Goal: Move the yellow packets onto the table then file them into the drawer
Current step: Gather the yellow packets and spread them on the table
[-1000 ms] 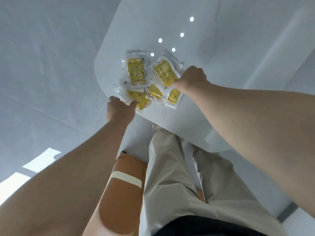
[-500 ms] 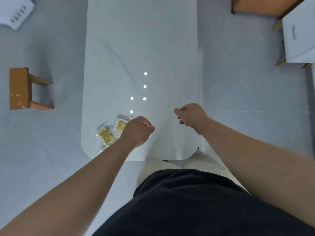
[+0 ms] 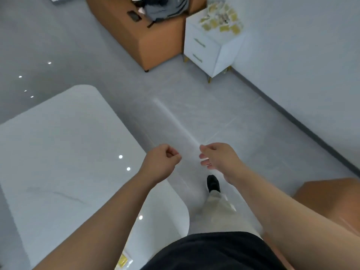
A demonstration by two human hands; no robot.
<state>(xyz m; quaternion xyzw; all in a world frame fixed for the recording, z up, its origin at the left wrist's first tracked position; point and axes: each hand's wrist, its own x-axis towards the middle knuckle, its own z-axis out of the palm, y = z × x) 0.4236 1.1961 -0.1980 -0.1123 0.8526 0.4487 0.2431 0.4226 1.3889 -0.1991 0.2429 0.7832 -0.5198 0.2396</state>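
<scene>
- Yellow packets (image 3: 221,18) lie in a loose, overlapping heap on top of a white bedside cabinet (image 3: 224,53) at the far right of the room, against the wall. They are blurred, so no print or count can be made out. They show as small pale-yellow rectangles with lighter edges.
- One more yellow packet (image 3: 123,260) lies on the white table (image 3: 58,152) at the bottom edge of the view, beside the left forearm. It has a clear wrapper border around it.
- The cabinet's upper drawer (image 3: 199,42) and lower drawer (image 3: 196,57) are both pushed in. Each has a slim bar handle, and nothing of their insides is visible.
- An orange-brown open box (image 3: 155,45) stands just beside the cabinet on its left. It holds dark and grey items (image 3: 159,8) that are too smeared to name.
- The left hand (image 3: 161,162) is clenched into a fist above the table's edge, with nothing visible in it.
- The right hand (image 3: 218,158) hangs over the floor with loosely bent fingers, holding nothing.
- Bare grey floor (image 3: 224,106) lies between the person and the cabinet.
- A black shoe (image 3: 213,183) is planted on the floor below the right hand.
- An orange-brown rounded object (image 3: 331,201) sits at the lower right.
</scene>
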